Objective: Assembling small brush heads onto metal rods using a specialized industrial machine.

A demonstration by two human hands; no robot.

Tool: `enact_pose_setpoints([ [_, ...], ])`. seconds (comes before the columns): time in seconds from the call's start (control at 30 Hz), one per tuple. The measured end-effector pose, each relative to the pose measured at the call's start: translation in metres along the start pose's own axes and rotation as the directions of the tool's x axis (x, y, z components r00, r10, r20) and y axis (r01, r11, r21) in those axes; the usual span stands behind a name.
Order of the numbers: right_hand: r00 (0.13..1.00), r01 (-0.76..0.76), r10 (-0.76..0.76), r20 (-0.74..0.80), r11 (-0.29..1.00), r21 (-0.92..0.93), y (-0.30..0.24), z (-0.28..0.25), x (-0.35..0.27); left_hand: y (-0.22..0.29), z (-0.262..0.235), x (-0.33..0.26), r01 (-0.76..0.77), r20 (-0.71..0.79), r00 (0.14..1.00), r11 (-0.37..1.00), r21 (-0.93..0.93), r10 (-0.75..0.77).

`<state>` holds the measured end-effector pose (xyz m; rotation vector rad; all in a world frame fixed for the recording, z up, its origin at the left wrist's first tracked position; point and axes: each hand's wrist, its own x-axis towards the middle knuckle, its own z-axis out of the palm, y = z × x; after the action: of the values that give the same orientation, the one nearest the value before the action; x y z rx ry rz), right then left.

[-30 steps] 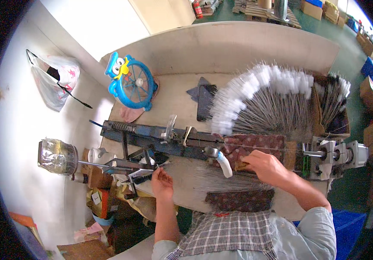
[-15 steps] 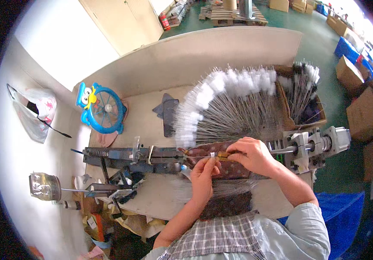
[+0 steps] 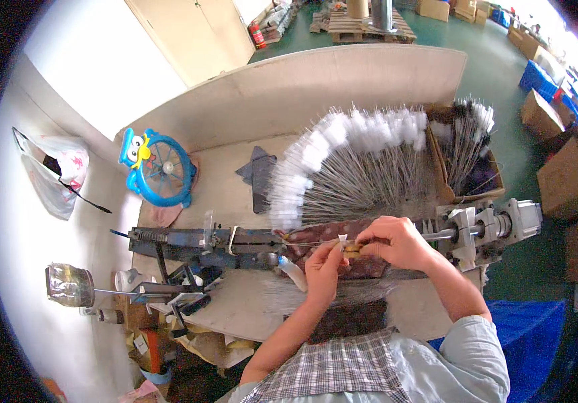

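Two hands met over my long blue metal jig [image 3: 195, 240], which lay across the pale wooden bench [image 3: 235, 309]. My left hand [image 3: 322, 265] pinched a thin wire with a small white tuft [image 3: 341, 239], keeping it level along the jig; my right hand [image 3: 393, 243] gripped the same wire's other end just beside the grey motor spindle [image 3: 484, 228]. Behind, a fan of white-tipped wire brushes [image 3: 356, 161] crowded the far side, leaving room only toward me.
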<state>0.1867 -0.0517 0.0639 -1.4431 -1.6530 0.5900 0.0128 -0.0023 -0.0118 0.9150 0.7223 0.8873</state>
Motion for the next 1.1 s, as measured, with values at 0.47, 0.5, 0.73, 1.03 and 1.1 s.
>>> enact_pose_setpoints([
  [0.47,0.986,0.143,-0.165,-0.008,0.878,-0.457,-0.016,0.067,0.053,0.047,-0.014,-0.013,0.141,-0.290,0.930,0.948,-0.286,-0.226],
  [0.5,0.988,0.144,-0.153,0.007,0.913,-0.381,-0.017,0.070,0.052,0.046,-0.017,-0.014,0.138,-0.298,0.927,0.946,-0.292,-0.227],
  [0.73,0.999,-0.001,0.010,0.048,0.982,-0.187,-0.019,0.065,0.053,0.041,-0.029,-0.016,0.139,-0.186,0.971,0.987,-0.084,-0.153],
  [1.03,0.983,0.095,-0.146,-0.113,0.926,-0.365,-0.034,0.074,0.040,0.042,-0.015,-0.009,0.058,-0.255,0.951,0.911,-0.407,-0.175],
  [1.1,0.981,0.090,-0.148,-0.125,0.920,-0.381,-0.036,0.085,0.039,0.039,-0.020,-0.011,0.034,-0.255,0.956,0.915,-0.401,-0.147],
])
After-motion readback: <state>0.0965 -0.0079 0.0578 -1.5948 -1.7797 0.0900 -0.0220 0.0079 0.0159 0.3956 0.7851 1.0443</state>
